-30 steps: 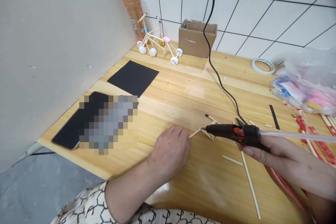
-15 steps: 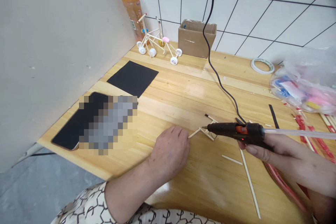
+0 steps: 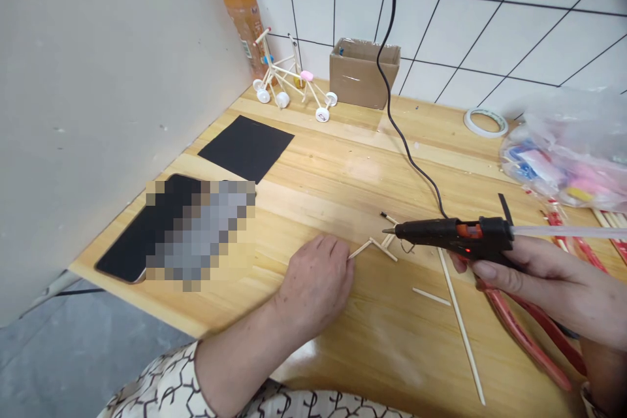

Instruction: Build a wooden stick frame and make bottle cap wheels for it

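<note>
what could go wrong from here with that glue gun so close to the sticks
Burn: the glue gun in the right hand shows a red light, so its nozzle may be hot, and the left hand, seemingly holding a stick, is near.

Snag: the black cord runs down behind the glue gun; a tug might jostle the small pieces.

Drip: glue could land on the table.

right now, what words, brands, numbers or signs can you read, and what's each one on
None reads for certain.
Stick model: dark, letter-like marks on its nearest white wheel, too small to read.
Drink bottle: label print, too blurred.
Tape roll: faint marks inside the ring, too small.
Glue gun: no lettering I can make out.
</note>
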Demonstrator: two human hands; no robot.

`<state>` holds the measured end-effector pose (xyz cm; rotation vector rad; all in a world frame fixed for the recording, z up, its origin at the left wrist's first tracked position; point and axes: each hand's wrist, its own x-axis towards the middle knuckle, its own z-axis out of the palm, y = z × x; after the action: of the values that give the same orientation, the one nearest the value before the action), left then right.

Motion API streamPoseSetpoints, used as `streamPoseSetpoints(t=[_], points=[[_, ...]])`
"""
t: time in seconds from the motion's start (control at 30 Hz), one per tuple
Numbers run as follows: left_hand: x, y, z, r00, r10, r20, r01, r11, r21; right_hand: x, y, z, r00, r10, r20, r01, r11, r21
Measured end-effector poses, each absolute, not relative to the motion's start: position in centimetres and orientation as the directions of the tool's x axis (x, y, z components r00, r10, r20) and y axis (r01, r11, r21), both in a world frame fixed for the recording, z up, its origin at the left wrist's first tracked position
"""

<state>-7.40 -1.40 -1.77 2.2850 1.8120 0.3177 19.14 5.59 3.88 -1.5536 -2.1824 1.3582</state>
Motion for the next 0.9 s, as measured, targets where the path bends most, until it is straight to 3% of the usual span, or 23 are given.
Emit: streamPoseSetpoints(t=[0.27, 0.53, 0.73, 0.9], points=[[-6.9, -2.0, -1.9, 0.331, 0.910, 0.251, 0.848, -0.404, 0.344, 19.9, 5.9, 4.0, -0.443, 0.805, -0.394, 0.647, -0.017, -0.762], [-1.8, -3.0, -1.1, 0.649, 0.761, -0.005, 0.733, -0.624, 0.270, 19.9, 6.0, 4.6, -0.438, 0.821, -0.367, 0.497, -0.119, -0.859], [0.9, -1.7, -0.4, 0.595, 0.793, -0.130, 0.792, -0.551, 0.263, 20.0, 6.0, 4.3, -0.501, 0.769, -0.398, 0.471, -0.143, -0.870], [1.2, -1.8, -1.1, 0.599, 0.787, -0.147, 0.794, -0.560, 0.236, 19.8, 5.7, 4.4, -0.500, 0.756, -0.422, 0.459, -0.181, -0.869]])
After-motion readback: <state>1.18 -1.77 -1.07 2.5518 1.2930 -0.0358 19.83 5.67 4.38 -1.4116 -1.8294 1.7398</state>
